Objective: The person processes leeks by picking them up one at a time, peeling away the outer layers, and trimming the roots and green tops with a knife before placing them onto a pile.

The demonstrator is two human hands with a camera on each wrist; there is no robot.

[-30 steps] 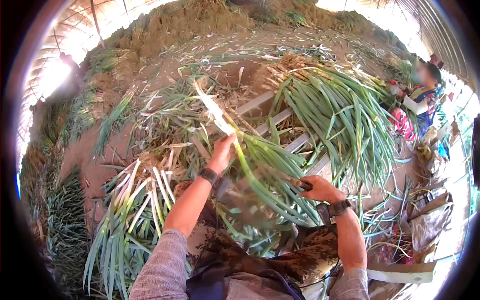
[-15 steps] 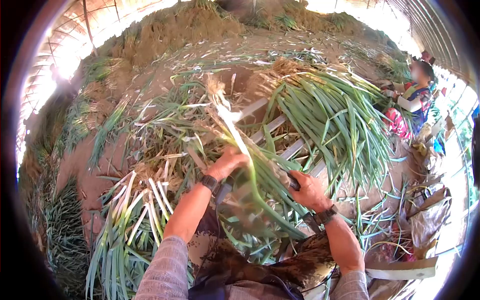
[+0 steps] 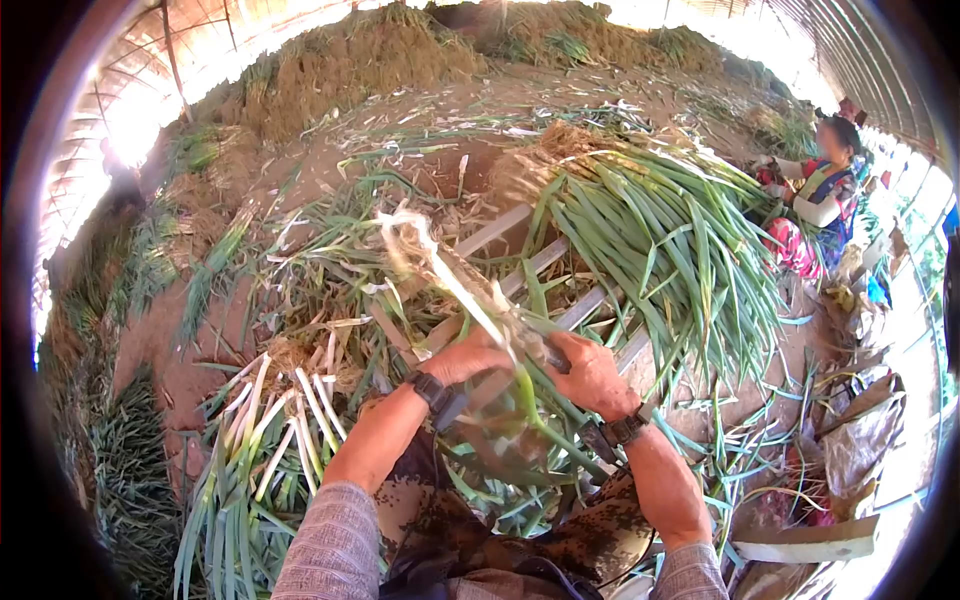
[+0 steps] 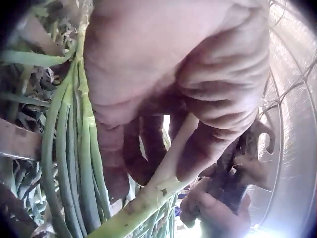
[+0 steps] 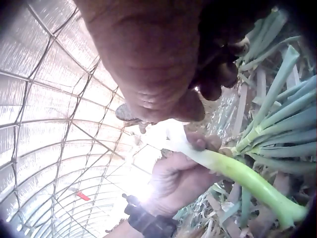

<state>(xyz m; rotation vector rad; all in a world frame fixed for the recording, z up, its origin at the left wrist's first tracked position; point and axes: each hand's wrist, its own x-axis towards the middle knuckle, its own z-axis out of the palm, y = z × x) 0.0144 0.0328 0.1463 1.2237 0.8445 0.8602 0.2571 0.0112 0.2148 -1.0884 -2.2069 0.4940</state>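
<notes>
In the head view, a white-and-green stalk (image 3: 474, 312) is being held by the left hand (image 3: 470, 360), with its root end (image 3: 410, 228) being pointed forward and to the left, beyond both hands. Its long axis is being carried obliquely back to the right, toward the lap. The stalk is being gripped on its left side, the left hand being the nearer. A dark-handled tool (image 3: 551, 356) is being gripped in the curled right hand (image 3: 597, 380), just to the right of the stalk; whether the stalk is being touched by it cannot be told through the blur. A pile of green leaves (image 3: 680, 240) is being seen ahead and to the right, and a bundle of stalks (image 3: 230, 500) beside the left forearm.

In the left wrist view, the stalk is being pinched between thumb and fingers, its axis being shown slanting from upper right to lower left. The tool is being shown beyond the thumb, in the right hand.

In the right wrist view, the stalk is being shown below the right hand, its green part being directed toward the lower right. The right hand's grip is being left unclear from this side.
</notes>
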